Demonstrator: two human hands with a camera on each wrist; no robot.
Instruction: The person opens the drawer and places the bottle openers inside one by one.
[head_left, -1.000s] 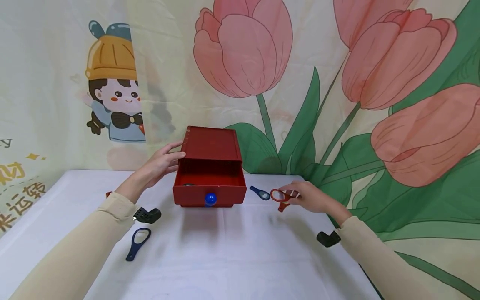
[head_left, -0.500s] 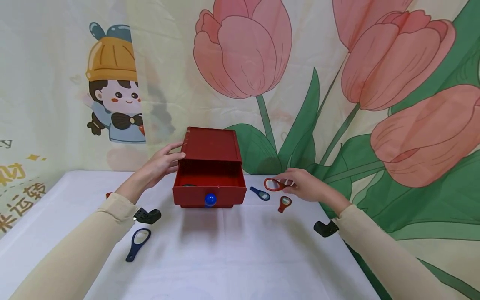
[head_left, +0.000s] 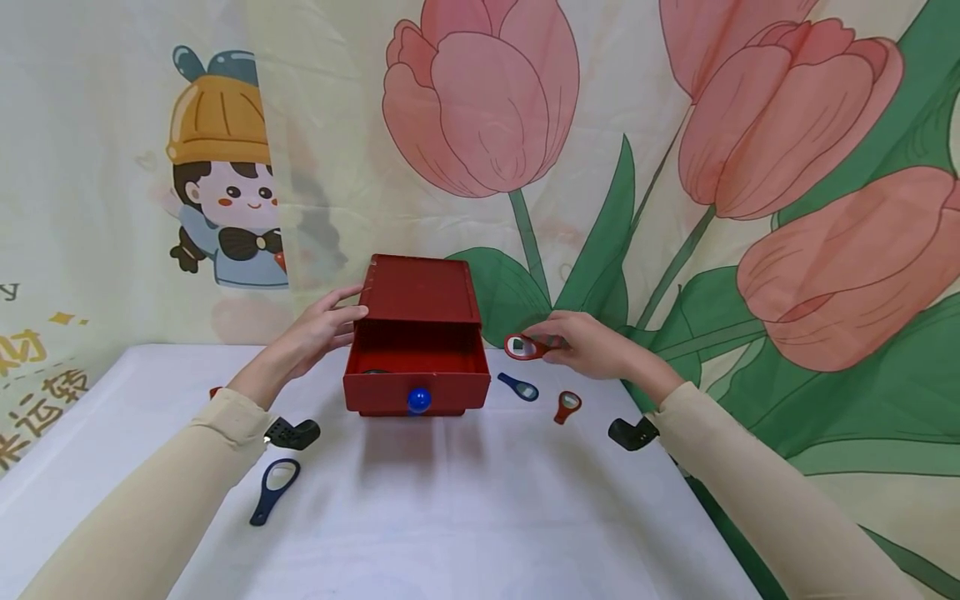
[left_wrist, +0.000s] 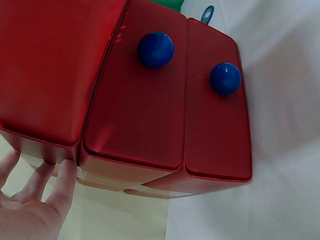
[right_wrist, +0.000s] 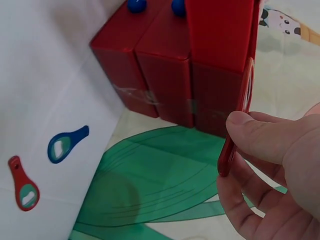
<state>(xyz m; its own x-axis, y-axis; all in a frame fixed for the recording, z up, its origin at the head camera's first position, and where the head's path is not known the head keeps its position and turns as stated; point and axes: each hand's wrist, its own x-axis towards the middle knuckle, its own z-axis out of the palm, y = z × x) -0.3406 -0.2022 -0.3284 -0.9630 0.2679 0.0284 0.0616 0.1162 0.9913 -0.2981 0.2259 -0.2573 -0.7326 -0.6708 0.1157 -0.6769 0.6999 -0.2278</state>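
A red drawer cabinet point(head_left: 422, 287) stands at the back of the table, its top drawer point(head_left: 378, 392) pulled out by its side of the blue knob point(head_left: 419, 401). My left hand point(head_left: 318, 329) rests its extended fingers against the cabinet's left side; in the left wrist view those fingers point(left_wrist: 62, 187) touch the side wall by the upper drawer. Right of the cabinet, raised above the table, my right hand point(head_left: 588, 346) pinches a red magnifying glass point(head_left: 522, 347) by its handle, lens toward the cabinet. The right wrist view shows this magnifying glass point(right_wrist: 228, 155) edge-on between thumb and fingers.
A small blue magnifying glass point(head_left: 517, 387) and a small red one point(head_left: 567, 407) lie right of the cabinet. A larger blue magnifying glass point(head_left: 274, 492) lies front left. Something dark shows slightly inside the drawer. A printed cloth point(head_left: 480, 125) hangs behind the table.
My right hand has lifted the red magnifying glass up and leftward, toward the cabinet, uncovering the small red one on the table. The left hand keeps its place.
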